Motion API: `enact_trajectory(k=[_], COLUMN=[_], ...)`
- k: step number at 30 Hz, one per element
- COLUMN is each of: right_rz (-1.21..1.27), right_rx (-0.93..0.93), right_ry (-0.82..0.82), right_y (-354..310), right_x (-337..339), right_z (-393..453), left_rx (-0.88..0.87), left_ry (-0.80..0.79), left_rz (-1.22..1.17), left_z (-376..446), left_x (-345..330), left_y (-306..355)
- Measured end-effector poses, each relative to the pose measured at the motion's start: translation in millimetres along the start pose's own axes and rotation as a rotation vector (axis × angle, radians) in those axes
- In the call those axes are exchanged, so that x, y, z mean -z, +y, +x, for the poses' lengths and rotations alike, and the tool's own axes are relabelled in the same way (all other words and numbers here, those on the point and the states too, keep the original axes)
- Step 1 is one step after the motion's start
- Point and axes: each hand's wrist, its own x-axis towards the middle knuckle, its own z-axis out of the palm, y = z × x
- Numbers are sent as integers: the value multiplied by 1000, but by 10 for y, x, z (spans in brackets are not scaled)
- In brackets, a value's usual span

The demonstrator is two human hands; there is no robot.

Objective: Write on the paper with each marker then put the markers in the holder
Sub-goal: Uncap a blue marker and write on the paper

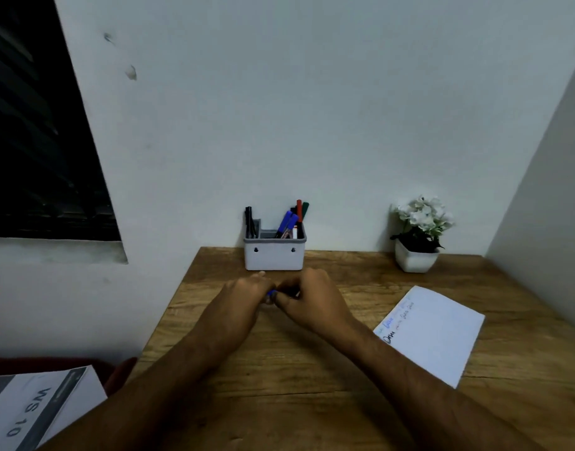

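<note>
Landmark: grey holder [274,255], at the far edge of the wooden desk [312,369], against the wall.
Holder contents: several markers already upright in it, blue, red, green and black caps showing.
Marker in hand: blue marker [272,292], just in front of the holder, almost wholly hidden between the two hands; only a short blue stretch shows.
Left hand [244,296]: fingers curled round one end of the blue marker.
Right hand [307,297]: fingers curled over the other end, thumb pressed below; hands touching.
Step (judgement): cap being pushed on or pulled off; cannot tell which.
Paper [434,333]: right of and nearer than the holder, flat on the desk, a few coloured lines of writing near its left edge.
Handling (judgement): marker light, rigid, smooth plastic, likely a little slippery; hold mid-barrel for writing, barrel plus cap for capping.
Other: potted white flowers [418,236] well right of the holder.
</note>
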Motion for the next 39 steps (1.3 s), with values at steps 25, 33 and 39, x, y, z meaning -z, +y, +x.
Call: enact_trajectory(k=[25,33,39], right_rz=[304,715,946], right_rx=[-260,-274,-228], right_ry=[234,198,244], right_y=[1475,1546,1644], right_x=[1002,1155,1233], right_z=[-395,-597,-599], left_rx=[-5,1,19], left_ry=[-160,-156,-129], left_rz=[22,48,21], left_z=[981,1027,978], left_x=[-987,-1168,-1104], left_y=[606,597,655])
